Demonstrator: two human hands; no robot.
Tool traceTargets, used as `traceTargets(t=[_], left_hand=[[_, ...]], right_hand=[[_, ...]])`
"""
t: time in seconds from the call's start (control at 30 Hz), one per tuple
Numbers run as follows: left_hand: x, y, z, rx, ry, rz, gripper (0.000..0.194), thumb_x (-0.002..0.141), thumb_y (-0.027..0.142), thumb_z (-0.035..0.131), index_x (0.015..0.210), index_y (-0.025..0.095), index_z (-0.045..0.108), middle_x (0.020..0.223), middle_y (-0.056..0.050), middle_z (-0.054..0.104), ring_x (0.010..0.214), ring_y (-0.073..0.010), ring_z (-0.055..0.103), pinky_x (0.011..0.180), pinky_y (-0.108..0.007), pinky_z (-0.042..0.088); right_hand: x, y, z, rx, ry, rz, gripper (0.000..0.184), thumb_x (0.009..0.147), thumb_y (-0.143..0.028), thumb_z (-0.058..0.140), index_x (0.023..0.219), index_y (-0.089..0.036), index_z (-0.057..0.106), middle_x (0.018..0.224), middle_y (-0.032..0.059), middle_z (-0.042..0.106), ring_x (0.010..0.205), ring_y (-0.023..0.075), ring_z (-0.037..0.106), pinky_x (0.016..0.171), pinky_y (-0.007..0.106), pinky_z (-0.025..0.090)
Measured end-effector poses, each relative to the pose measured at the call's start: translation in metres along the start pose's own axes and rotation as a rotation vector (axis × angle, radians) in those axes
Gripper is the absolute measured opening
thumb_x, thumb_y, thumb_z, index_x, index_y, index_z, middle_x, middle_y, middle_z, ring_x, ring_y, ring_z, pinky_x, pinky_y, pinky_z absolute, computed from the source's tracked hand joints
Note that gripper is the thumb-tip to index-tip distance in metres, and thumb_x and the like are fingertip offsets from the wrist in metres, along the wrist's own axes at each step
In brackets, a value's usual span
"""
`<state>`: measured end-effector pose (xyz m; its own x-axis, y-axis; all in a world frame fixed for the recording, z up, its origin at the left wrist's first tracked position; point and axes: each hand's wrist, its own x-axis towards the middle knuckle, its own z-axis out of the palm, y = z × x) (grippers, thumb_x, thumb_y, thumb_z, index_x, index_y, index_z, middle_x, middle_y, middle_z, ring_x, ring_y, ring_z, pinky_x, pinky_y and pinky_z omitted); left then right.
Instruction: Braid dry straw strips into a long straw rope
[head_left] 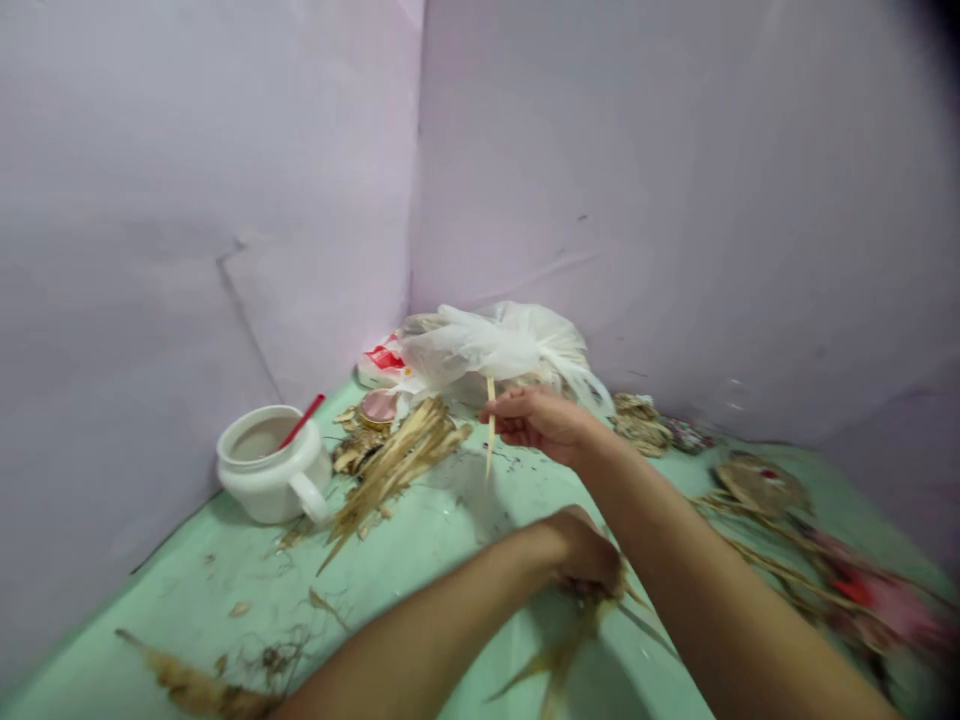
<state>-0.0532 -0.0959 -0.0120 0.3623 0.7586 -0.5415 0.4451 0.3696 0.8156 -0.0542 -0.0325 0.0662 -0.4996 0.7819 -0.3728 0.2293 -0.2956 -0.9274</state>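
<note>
We find the pale strip [490,440] above the middle of the green tabletop [420,590], roughly upright, pinched between the thumb and fingers of our right hand [532,422]. Its lower end points down; whether it touches the surface, we cannot tell. Our left hand [589,555], nearer to us and somewhat blurred, is closed around tan dried leaves [562,660], their frayed ends spreading out below the fist. Left of our right hand we note a loose bundle of dry strips [397,470], lying aslant, with a round pink-topped container [379,406] just behind it. Further left, near the wall, stands a white pot [274,485], upright, its handle towards us and a red stick [302,422] leaning out over the rim. Behind our right hand lies a crumpled white plastic bag [495,345], a red-and-white packet [384,357] beside it in the corner. On the right we record a crumpled brown bundle [640,425] by the wall, a flat brown disc [763,484] with a red spot, long dry stalks [780,570], and a blurred pink-and-red item [881,600]. At lower left lies a brown leaf [195,690] near dark fibres [276,658]. Pale lilac walls [675,200] meet behind.
</note>
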Motion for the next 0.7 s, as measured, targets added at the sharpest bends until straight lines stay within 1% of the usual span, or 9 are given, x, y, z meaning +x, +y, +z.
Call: traceTargets(t=[0.03,0.13,0.2,0.27,0.33,0.43,0.5,0.6,0.7], left_hand=[[-0.001,0.003,0.000,0.052,-0.048,-0.034,0.017,0.048,0.005,0.054,0.038,0.014,0.044,0.033,0.002,0.037,0.033,-0.0091,0.034,0.035,-0.023,0.025],[-0.002,0.006,-0.001,0.051,-0.028,0.023,0.014,0.051,0.008,0.051,0.041,0.015,0.044,0.033,0.004,0.036,0.032,-0.0067,0.030,0.034,-0.020,0.023],[-0.003,0.006,-0.001,0.051,-0.028,0.009,0.011,0.050,0.009,0.051,0.042,0.014,0.045,0.032,0.005,0.035,0.031,-0.0063,0.028,0.033,-0.020,0.021],[-0.003,0.005,-0.001,0.035,-0.029,0.019,0.008,0.049,0.010,0.052,0.043,0.014,0.047,0.032,0.005,0.035,0.031,-0.0061,0.028,0.032,-0.019,0.019],[-0.003,0.004,-0.001,0.012,-0.033,0.036,0.006,0.048,0.010,0.051,0.044,0.014,0.048,0.031,0.006,0.035,0.031,-0.0054,0.027,0.031,-0.019,0.017],[-0.003,0.003,-0.001,0.011,-0.048,0.032,0.005,0.048,0.011,0.050,0.044,0.014,0.049,0.031,0.006,0.034,0.030,-0.0046,0.025,0.031,-0.018,0.015],[-0.002,0.004,-0.001,0.019,-0.054,0.034,0.005,0.049,0.012,0.051,0.045,0.014,0.049,0.031,0.006,0.034,0.030,-0.0043,0.025,0.031,-0.018,0.015],[-0.001,0.004,-0.001,0.021,-0.055,0.036,0.003,0.049,0.013,0.050,0.046,0.014,0.050,0.031,0.006,0.034,0.030,-0.0042,0.024,0.030,-0.018,0.014],[0.000,0.004,-0.001,0.025,-0.066,0.028,0.003,0.050,0.015,0.052,0.048,0.014,0.052,0.032,0.006,0.035,0.030,-0.0045,0.025,0.030,-0.018,0.014]], right_hand=[[-0.019,-0.001,-0.015,0.054,-0.020,-0.069,0.008,0.066,-0.013,0.058,0.062,-0.013,0.052,0.056,-0.0005,0.055,0.046,0.0045,0.048,0.047,0.015,0.042],[-0.081,0.010,-0.057,0.057,0.021,-0.184,0.017,0.059,-0.018,0.066,0.070,-0.016,0.054,0.056,-0.0037,0.053,0.044,0.0042,0.044,0.044,0.015,0.038],[-0.116,0.031,-0.077,-0.059,0.085,-0.175,0.019,0.059,-0.025,0.067,0.071,-0.015,0.056,0.057,-0.0026,0.053,0.042,0.0039,0.041,0.040,0.016,0.033],[-0.138,0.058,-0.089,-0.178,0.133,-0.111,0.023,0.062,-0.035,0.063,0.069,-0.014,0.057,0.049,-0.0034,0.047,0.040,0.0048,0.038,0.040,0.017,0.030],[-0.146,0.085,-0.095,-0.301,0.171,-0.035,0.028,0.066,-0.040,0.058,0.062,-0.013,0.056,0.044,-0.0038,0.043,0.040,0.0049,0.035,0.039,0.018,0.027],[-0.142,0.113,-0.097,-0.426,0.269,0.013,0.029,0.066,-0.039,0.056,0.055,-0.012,0.055,0.040,-0.0044,0.039,0.039,0.0048,0.031,0.039,0.018,0.023],[-0.137,0.121,-0.098,-0.457,0.304,0.000,0.024,0.066,-0.035,0.055,0.058,-0.012,0.057,0.041,-0.0046,0.040,0.039,0.0052,0.031,0.040,0.018,0.024],[-0.135,0.126,-0.099,-0.494,0.254,-0.048,0.014,0.066,-0.026,0.053,0.068,-0.014,0.061,0.048,-0.0032,0.048,0.043,0.0063,0.037,0.042,0.018,0.027],[-0.135,0.129,-0.102,-0.573,0.250,-0.068,0.011,0.063,-0.019,0.054,0.068,-0.014,0.062,0.058,-0.0002,0.056,0.050,0.0078,0.044,0.046,0.018,0.031]])
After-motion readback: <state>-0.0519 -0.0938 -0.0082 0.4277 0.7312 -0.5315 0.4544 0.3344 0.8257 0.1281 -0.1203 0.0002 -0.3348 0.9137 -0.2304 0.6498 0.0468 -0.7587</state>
